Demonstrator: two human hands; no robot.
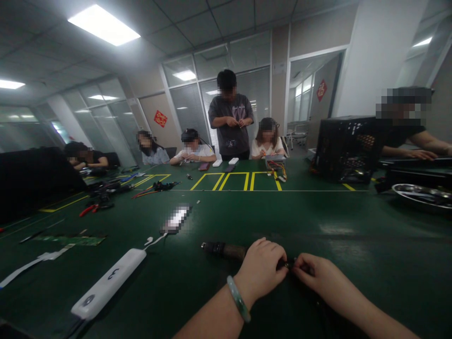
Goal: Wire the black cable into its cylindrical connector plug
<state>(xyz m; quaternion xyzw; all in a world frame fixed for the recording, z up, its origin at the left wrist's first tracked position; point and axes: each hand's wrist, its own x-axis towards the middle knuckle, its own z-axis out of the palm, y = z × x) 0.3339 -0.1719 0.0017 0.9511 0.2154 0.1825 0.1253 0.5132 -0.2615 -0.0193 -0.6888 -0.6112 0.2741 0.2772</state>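
My left hand (263,266), with a green bangle (238,299) at the wrist, is closed in a pinch just right of the table's middle. Facing it, my right hand (319,273) is closed too, its thumb and fingertips almost touching the left ones. Between the fingertips a small dark piece (290,264) shows, too little of it to name. A dark, cylindrical tool with a metal tip (226,250), perhaps an electric screwdriver, lies on the green table and runs behind my left hand. Its other end is hidden, so I cannot tell whether the left hand touches it.
Left of my hands lie a white power bank (111,282), cabled to a phone (176,219), and a green circuit board (76,240). Red-handled pliers (88,209) are farther left. A black computer case (348,150) and metal bowl (423,197) stand right. Several people work across the table.
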